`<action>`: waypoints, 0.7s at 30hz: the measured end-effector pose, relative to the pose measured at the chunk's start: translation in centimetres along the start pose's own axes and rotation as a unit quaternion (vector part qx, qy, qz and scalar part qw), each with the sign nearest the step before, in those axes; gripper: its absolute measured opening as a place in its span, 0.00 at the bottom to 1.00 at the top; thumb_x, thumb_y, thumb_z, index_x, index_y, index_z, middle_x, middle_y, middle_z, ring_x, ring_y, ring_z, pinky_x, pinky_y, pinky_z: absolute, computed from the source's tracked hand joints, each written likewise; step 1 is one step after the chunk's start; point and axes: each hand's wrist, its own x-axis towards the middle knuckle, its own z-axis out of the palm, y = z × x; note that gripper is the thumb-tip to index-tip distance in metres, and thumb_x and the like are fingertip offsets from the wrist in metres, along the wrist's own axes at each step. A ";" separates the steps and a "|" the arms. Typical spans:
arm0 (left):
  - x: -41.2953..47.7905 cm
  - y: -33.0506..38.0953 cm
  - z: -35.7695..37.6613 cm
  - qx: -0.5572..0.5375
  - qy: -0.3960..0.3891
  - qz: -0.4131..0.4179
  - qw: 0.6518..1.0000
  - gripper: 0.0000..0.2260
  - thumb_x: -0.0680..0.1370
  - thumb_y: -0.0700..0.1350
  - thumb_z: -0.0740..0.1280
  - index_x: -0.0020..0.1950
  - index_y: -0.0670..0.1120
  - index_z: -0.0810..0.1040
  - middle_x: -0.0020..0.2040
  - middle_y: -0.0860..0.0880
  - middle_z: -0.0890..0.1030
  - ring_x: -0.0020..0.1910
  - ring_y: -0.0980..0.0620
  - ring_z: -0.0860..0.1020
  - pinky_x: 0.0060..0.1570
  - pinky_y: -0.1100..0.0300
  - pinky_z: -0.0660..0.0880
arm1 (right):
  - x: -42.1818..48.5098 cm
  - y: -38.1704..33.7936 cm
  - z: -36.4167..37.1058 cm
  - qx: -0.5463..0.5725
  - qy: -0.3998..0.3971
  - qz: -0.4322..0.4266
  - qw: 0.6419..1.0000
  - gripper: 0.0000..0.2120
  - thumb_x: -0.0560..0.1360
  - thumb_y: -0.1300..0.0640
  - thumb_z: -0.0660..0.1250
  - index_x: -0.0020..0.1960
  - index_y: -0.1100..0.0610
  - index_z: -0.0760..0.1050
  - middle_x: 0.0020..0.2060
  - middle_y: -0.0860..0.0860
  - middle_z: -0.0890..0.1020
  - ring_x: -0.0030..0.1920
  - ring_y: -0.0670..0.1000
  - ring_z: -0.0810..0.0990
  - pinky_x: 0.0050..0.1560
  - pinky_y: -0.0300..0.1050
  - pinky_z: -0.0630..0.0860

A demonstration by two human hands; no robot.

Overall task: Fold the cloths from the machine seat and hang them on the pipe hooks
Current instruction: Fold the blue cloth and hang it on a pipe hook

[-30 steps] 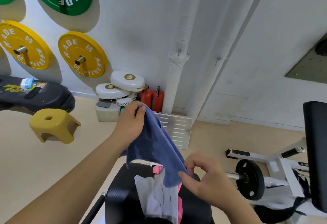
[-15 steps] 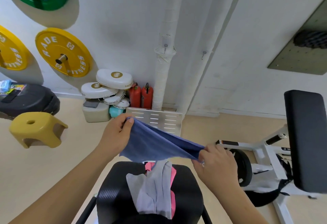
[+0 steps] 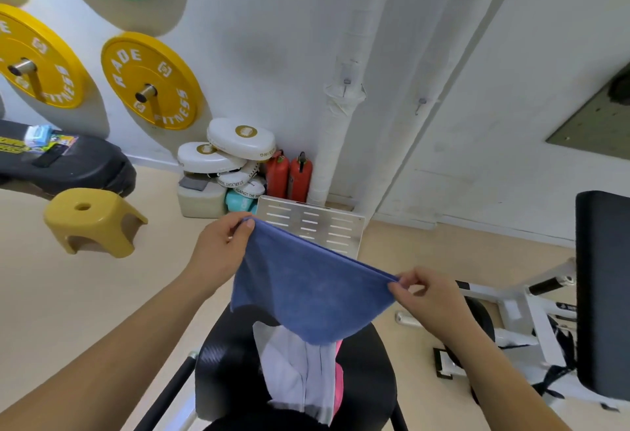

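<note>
Since a second ago I had drawn my hands apart, so the blue cloth [image 3: 306,291] that had hung bunched from my left hand was now stretched out by its top edge between both. My left hand [image 3: 221,246] had a closed grip on the upper left corner, thumb over the hem, and my right hand [image 3: 426,297] pinched the right corner between fingertips and thumb. That stretched edge was the cloth's long axis: it ran from my left hand, higher and farther from me, down to my right hand, lower and nearer. Everything below it sagged in a curve over the black seat [image 3: 225,369], apart from it as far as I could judge

On the seat lay the other cloths, a pale grey one [image 3: 296,369] with a pink one [image 3: 338,383] mostly hidden beneath it. Their near ends were cut off by the bottom of the view, so I could not tell how many were left

To fold, I judged I would bring the two corners together, most likely right hand up toward left. Straight ahead stood the white pipe [image 3: 341,130], with a small hook [image 3: 346,84] on it and a second hook [image 3: 422,103] on the pipe just right of it. Both hooks looked bare, though they were too small for me to make out well
</note>
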 end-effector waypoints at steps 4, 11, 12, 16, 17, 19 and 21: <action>1.7 1.0 -2.2 -0.041 -0.014 -0.003 0.999 0.11 0.85 0.44 0.61 0.53 0.56 0.81 0.48 0.60 0.82 0.48 0.63 0.77 0.48 0.68 0.72 | 1.0 -2.6 -1.4 0.092 0.032 -0.025 0.995 0.07 0.77 0.64 0.71 0.43 0.59 0.74 0.35 0.50 0.85 0.40 0.48 0.84 0.46 0.50 0.81; 1.2 0.4 -4.5 0.034 -0.137 0.048 0.989 0.11 0.85 0.42 0.62 0.53 0.51 0.85 0.47 0.53 0.86 0.45 0.67 0.79 0.47 0.64 0.73 | 0.3 -6.3 0.2 0.116 -0.017 -0.041 0.992 0.17 0.79 0.63 0.68 0.55 0.40 0.74 0.46 0.49 0.84 0.51 0.52 0.84 0.55 0.50 0.83; 0.8 0.3 -4.3 0.071 -0.173 0.074 0.980 0.11 0.85 0.42 0.62 0.52 0.50 0.84 0.47 0.53 0.85 0.47 0.64 0.79 0.47 0.63 0.72 | -0.1 -7.5 1.4 0.108 -0.051 -0.051 0.992 0.17 0.79 0.60 0.70 0.58 0.39 0.74 0.52 0.46 0.82 0.55 0.49 0.82 0.58 0.47 0.81; -0.5 1.4 -5.2 0.123 -0.247 0.143 0.950 0.10 0.85 0.44 0.62 0.53 0.53 0.83 0.49 0.57 0.84 0.50 0.60 0.79 0.51 0.68 0.73 | -1.0 -13.4 6.2 0.012 -0.152 -0.144 0.978 0.32 0.76 0.52 0.73 0.76 0.41 0.65 0.70 0.37 0.70 0.70 0.41 0.69 0.74 0.46 0.69; -0.8 2.0 -6.0 0.118 -0.254 0.151 0.948 0.10 0.85 0.43 0.62 0.53 0.53 0.83 0.49 0.58 0.83 0.51 0.60 0.79 0.51 0.71 0.72 | -1.2 -14.7 7.1 0.008 -0.163 -0.180 0.970 0.34 0.75 0.51 0.74 0.76 0.39 0.65 0.72 0.35 0.69 0.71 0.40 0.68 0.75 0.46 0.68; -1.3 3.1 -7.6 0.099 -0.272 0.169 0.942 0.10 0.84 0.41 0.63 0.53 0.51 0.83 0.49 0.59 0.84 0.51 0.61 0.80 0.51 0.74 0.72 | -1.4 -16.7 8.4 0.029 -0.188 -0.240 0.952 0.31 0.72 0.54 0.76 0.69 0.36 0.69 0.68 0.32 0.73 0.69 0.39 0.71 0.71 0.42 0.70; -1.9 4.1 -9.0 0.078 -0.296 0.183 0.934 0.10 0.84 0.40 0.63 0.54 0.50 0.84 0.48 0.58 0.85 0.51 0.61 0.81 0.51 0.74 0.72 | -1.9 -17.8 9.3 0.056 -0.218 -0.248 0.942 0.25 0.71 0.57 0.77 0.63 0.38 0.75 0.60 0.35 0.80 0.62 0.40 0.78 0.63 0.38 0.75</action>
